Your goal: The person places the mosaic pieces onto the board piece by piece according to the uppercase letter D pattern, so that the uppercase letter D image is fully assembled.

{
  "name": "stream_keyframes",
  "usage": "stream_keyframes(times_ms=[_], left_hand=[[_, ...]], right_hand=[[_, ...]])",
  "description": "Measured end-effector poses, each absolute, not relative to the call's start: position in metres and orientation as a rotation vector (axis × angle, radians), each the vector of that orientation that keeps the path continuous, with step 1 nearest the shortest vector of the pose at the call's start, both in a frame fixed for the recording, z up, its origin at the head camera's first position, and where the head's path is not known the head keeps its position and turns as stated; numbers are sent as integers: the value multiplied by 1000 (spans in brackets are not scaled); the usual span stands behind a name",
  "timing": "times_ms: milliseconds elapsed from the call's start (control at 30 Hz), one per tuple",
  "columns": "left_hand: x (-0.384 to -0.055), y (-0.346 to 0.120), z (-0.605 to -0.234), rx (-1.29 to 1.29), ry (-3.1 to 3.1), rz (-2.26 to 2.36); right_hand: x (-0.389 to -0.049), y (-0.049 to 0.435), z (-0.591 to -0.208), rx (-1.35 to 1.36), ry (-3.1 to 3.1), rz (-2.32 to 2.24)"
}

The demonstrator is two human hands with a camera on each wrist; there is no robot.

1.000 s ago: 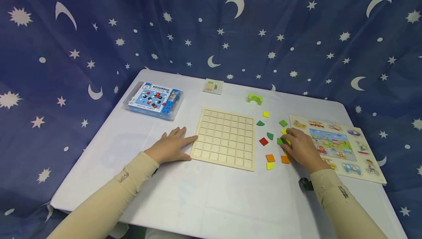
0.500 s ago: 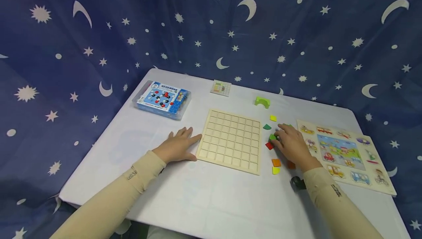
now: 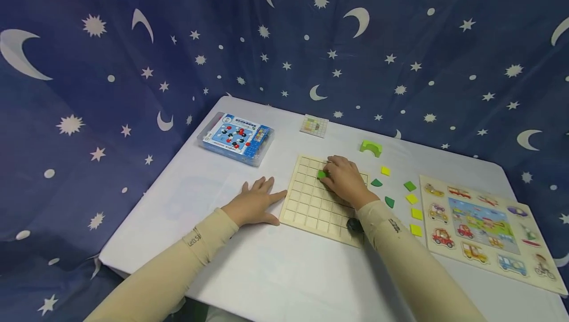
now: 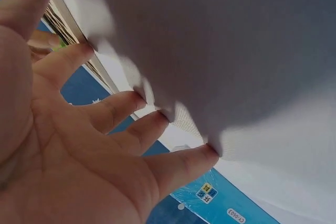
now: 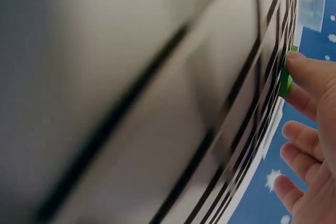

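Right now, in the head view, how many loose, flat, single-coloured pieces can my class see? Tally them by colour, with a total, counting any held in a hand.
Yellow pieces: 4
Dark green pieces: 2
Bright green pieces: 2, one pinched by the right hand
Total visible: 8

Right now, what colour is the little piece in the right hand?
Green; the piece pinched by the right hand shows best in the right wrist view.
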State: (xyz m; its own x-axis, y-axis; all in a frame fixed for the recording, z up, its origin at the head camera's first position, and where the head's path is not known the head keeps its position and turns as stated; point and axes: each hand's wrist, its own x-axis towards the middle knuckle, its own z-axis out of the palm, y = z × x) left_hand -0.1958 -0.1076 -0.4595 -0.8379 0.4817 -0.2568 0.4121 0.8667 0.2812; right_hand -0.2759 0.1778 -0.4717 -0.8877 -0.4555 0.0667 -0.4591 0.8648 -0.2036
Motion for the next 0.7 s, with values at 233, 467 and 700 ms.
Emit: stream_keyframes(times_ms=[233, 467, 700], left_hand=[[-196, -107, -463, 687, 2742, 274], [-195, -107, -461, 704, 2752, 271], [-196, -106, -459, 709, 2748, 266]], right_hand=[[-289, 156, -473, 782, -2969, 344], [-292, 152, -474, 781, -2967, 364], [-292, 154, -475, 762, -2965, 404]])
